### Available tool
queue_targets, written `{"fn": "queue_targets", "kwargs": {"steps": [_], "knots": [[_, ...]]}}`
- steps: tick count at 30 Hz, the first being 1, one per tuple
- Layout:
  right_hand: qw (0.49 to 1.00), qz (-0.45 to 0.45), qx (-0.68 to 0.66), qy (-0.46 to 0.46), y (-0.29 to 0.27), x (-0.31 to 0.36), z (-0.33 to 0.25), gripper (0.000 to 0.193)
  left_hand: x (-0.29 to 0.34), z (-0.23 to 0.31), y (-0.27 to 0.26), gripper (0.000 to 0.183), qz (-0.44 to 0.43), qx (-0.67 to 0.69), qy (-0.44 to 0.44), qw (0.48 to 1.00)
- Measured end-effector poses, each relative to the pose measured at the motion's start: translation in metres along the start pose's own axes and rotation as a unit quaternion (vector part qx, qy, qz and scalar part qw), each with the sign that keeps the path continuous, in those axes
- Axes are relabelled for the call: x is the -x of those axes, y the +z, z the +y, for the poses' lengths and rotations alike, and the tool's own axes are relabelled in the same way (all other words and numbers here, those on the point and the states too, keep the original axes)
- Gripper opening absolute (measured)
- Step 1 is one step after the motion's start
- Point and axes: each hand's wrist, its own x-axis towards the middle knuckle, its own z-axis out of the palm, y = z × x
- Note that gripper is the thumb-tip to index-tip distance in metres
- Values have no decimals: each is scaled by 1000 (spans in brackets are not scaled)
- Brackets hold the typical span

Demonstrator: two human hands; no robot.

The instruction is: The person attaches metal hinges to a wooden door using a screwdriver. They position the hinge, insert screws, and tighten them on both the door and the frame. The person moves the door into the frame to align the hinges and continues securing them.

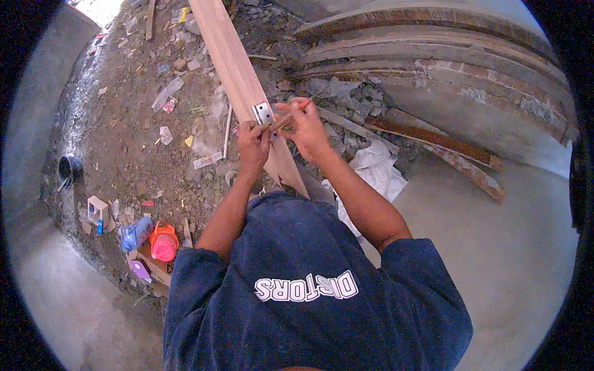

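A long wooden plank point(234, 55) slants from the top of the view down to my lap. On its face lies a silver metal hinge point(262, 113) with dark holes, partly hidden by my fingers. My left hand point(252, 143) is closed at the hinge's near end, its fingertips pressing it against the wood. Just right of it, my right hand point(307, 131) pinches a slim reddish tool point(283, 120), whose lower end reaches toward my left fingertips. A red part and a thin dark end stick out above that hand; I cannot tell the tool's exact kind.
Rubble and scraps cover the dirt floor point(142, 105). At the lower left are a blue bottle point(136, 234), an orange-and-pink container point(164, 244) and a purple object point(140, 268). Curved boards point(433, 52) lean at the right, above loose wooden strips point(433, 139) and a white sack point(376, 168).
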Motion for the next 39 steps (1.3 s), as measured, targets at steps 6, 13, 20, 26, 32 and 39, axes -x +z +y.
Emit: {"fn": "queue_targets", "kwargs": {"steps": [6, 13, 20, 26, 32, 39], "knots": [[908, -31, 355, -218, -3, 12, 7, 16, -3, 3, -3, 16, -3, 22, 6, 1000], [866, -28, 457, -202, -1, 9, 17, 17, -3, 4, -3, 13, 12, -12, 28, 999], [869, -21, 409, -279, -6, 12, 23, 19, 1, 2, -1, 13, -2, 6, 1, 1000], [893, -26, 313, -321, 4, 19, 19, 12, 1, 0, 2, 14, 4, 11, -6, 1000], [883, -31, 320, -342, 0, 17, 21, 12, 0, -3, 1, 14, 10, -8, 29, 999], [881, -35, 358, -307, 2, 30, 24, 21, 1, 2, -5, 11, -4, -16, 4, 1000]]}}
